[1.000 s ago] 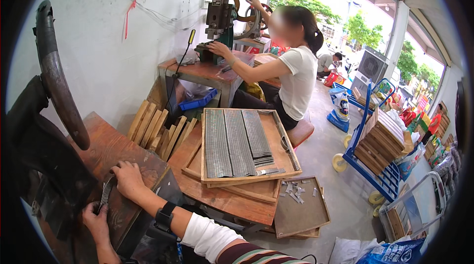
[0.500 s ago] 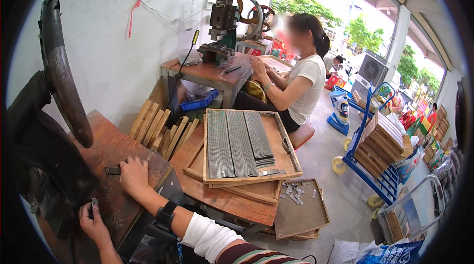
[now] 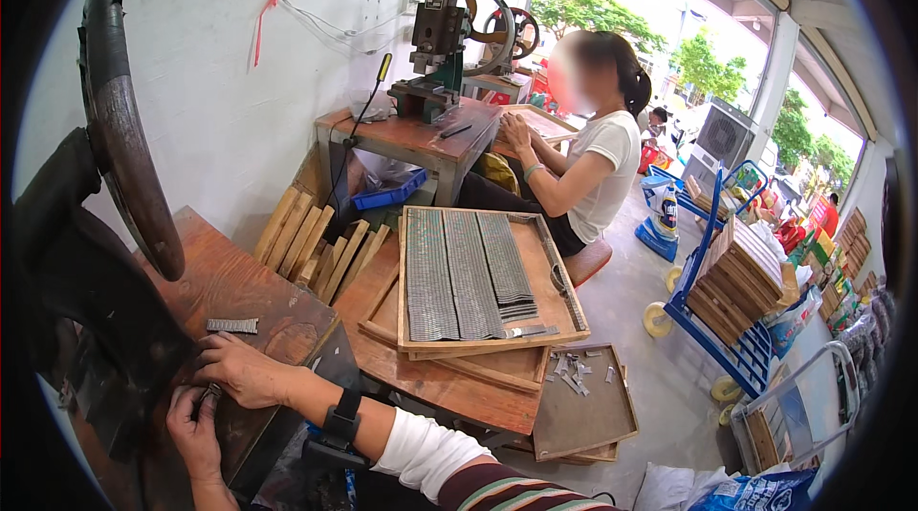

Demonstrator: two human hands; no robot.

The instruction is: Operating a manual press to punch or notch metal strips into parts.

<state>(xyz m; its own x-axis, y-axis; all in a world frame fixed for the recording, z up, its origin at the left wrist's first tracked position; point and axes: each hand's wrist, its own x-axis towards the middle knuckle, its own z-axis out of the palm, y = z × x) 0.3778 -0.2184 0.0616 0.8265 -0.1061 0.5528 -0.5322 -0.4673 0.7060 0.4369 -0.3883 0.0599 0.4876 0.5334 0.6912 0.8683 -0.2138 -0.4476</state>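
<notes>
At the dark press on the left, my left hand (image 3: 195, 439) is closed with a small dark metal strip (image 3: 206, 402) pinched between thumb and fingers. My right hand (image 3: 244, 372), with a black band on its wrist, reaches over to it; its bent fingertips meet the upper end of the same strip, partly hiding it. Just beyond the right hand, a short ridged metal strip (image 3: 233, 326) lies loose on the worn wooden bench (image 3: 287, 305). The black press (image 3: 124, 320) with its curved, worn wheel rim (image 3: 129, 129) stands close to both hands.
Rows of metal strips fill a wooden tray (image 3: 579, 327) on the table to my right. A lower tray (image 3: 583, 425) holds scattered metal pieces. Wooden boards (image 3: 296, 239) lean by the wall. A co-worker (image 3: 598, 167) sits near another press (image 3: 440, 43); a blue trolley (image 3: 732, 339) stands right.
My right hand has left the strip on the bench and come nearer to me, meeting my left hand. The left hand has shifted slightly right. The view has tilted a little.
</notes>
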